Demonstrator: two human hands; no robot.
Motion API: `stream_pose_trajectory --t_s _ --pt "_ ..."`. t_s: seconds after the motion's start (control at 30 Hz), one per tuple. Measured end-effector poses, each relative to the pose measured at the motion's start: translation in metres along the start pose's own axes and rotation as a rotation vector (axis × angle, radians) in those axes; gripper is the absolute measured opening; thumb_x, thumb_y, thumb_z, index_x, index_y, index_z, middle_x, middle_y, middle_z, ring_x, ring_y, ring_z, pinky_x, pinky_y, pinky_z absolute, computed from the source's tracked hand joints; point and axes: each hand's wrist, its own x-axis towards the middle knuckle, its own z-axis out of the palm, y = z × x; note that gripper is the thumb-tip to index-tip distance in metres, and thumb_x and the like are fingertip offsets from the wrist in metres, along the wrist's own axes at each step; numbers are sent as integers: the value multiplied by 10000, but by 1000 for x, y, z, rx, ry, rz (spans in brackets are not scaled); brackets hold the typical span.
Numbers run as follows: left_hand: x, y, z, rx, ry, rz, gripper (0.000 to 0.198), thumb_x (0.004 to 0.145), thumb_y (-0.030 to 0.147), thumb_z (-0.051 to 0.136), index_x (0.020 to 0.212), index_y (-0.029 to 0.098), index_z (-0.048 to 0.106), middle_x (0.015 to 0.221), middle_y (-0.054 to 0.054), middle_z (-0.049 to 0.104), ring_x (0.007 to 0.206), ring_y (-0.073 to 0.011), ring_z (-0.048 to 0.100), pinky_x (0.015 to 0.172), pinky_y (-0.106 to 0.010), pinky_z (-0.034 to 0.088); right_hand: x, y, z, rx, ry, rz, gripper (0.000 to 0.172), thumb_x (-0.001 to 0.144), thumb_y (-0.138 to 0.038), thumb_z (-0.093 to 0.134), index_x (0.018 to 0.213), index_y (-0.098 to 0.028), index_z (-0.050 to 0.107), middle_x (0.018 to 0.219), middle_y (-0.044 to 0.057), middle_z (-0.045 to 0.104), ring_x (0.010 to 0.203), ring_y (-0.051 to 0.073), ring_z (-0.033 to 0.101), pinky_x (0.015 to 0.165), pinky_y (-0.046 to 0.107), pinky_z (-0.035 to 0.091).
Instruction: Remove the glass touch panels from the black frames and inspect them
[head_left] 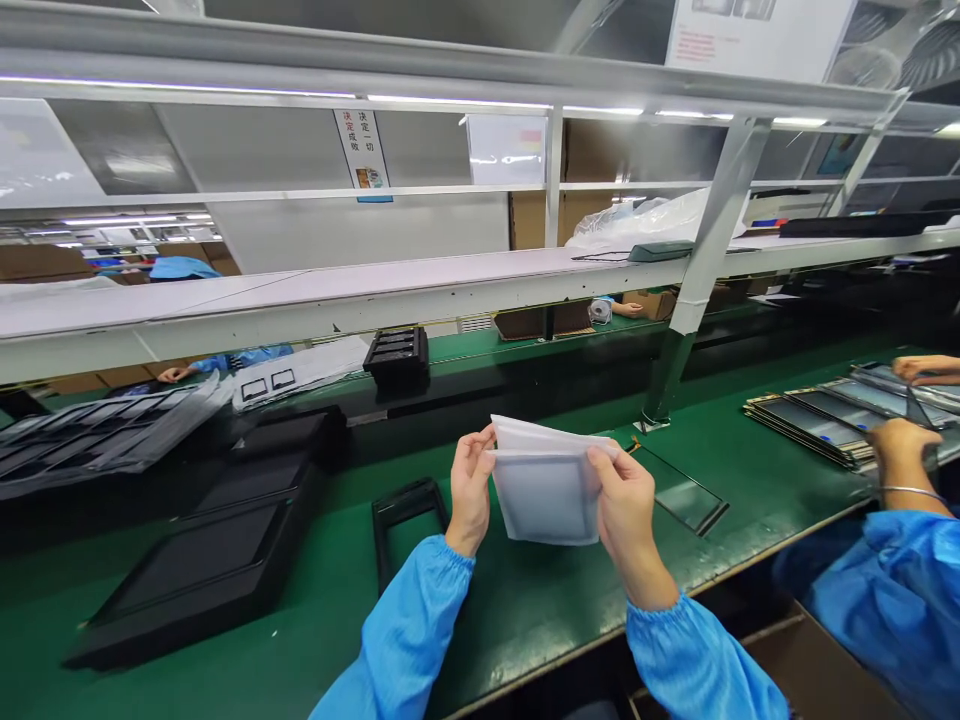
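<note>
A translucent white plastic sleeve (549, 497) hangs above the green bench between my hands, its top edge spread apart. A flat rectangular panel seems to show through it. My left hand (472, 485) pinches the sleeve's upper left side. On its upper right side, my right hand (626, 505) grips with the thumb across the front. A black rectangular frame (384, 515) lies on the bench beside my left forearm, partly hidden by it. Just right of my right hand lies a glass panel (686, 495) with a dark edge and a small orange flex cable.
Black foam trays (202, 560) stand at the left, with plastic-wrapped frames (112, 430) behind. A slanted metal post (701, 260) carries the shelf (337, 315) above. At right, a co-worker's hands (904, 440) handle panels beside a stack of screens (814, 425).
</note>
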Motion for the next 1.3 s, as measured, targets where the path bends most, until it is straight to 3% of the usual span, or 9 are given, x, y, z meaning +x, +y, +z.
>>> stream_pose_trajectory --t_s 0.13,0.27,0.53,0.7,0.8,0.9,1.07,1.17,1.3 --pt "2 7 4 32 -13 6 320 829 429 828 720 208 624 1303 -147 757 1226 -333 681 1017 -419 502 -1 -4 -5 -17 -34 0 183 848 -391 786 851 -211 813 874 35 739 860 231 644 811 359 502" --pt "5 17 7 62 -6 33 234 816 346 810 722 215 640 1332 -127 757 1249 -327 670 1014 -402 485 -4 -11 -5 -69 -71 -46 164 854 -365 780 907 -218 832 991 61 764 971 267 663 883 387 503" --pt "8 18 11 96 11 39 223 776 316 816 695 218 633 1180 -102 793 1184 -329 693 979 -388 490 -2 -8 -2 -110 -47 -80 149 836 -357 778 806 -212 795 875 32 724 867 243 633 812 364 488" --pt "8 17 14 85 3 29 329 805 518 824 901 245 669 1149 -87 782 1096 -300 718 921 -366 521 1 -1 0 -98 -42 -43 250 866 -449 763 813 -205 776 802 24 710 794 227 616 744 347 497" --pt "10 16 12 128 -56 -17 630 647 500 956 1168 248 709 1082 -77 781 963 -286 732 828 -343 543 5 3 -2 -93 -82 -23 317 891 -521 755 850 -207 771 839 37 733 827 242 646 766 358 522" --pt "15 10 9 197 -64 -58 577 581 369 1000 1083 200 770 958 -67 793 844 -257 723 757 -323 541 8 10 -13 -85 -181 -2 462 856 -637 763 1036 -213 771 1036 83 780 988 293 698 874 407 557" --pt "22 4 10 222 42 -46 326 659 358 948 867 159 796 866 -88 815 785 -254 730 745 -349 547 -6 42 -41 -156 -371 66 1076 414 -522 1040 1363 -209 643 1364 148 723 1245 374 666 1014 492 550" --pt "26 10 17 186 121 0 342 684 374 935 909 155 801 900 -99 825 816 -268 750 785 -378 565 -22 71 -49 -245 -374 109 927 479 -438 1027 1300 -207 662 1218 113 790 1102 349 729 903 470 592" --pt "42 34 18 136 241 106 392 653 378 961 930 157 793 931 -90 826 869 -275 762 833 -394 585 -37 98 -46 -318 -383 168 386 783 -449 902 1007 -192 721 728 -17 738 634 213 690 616 339 571"
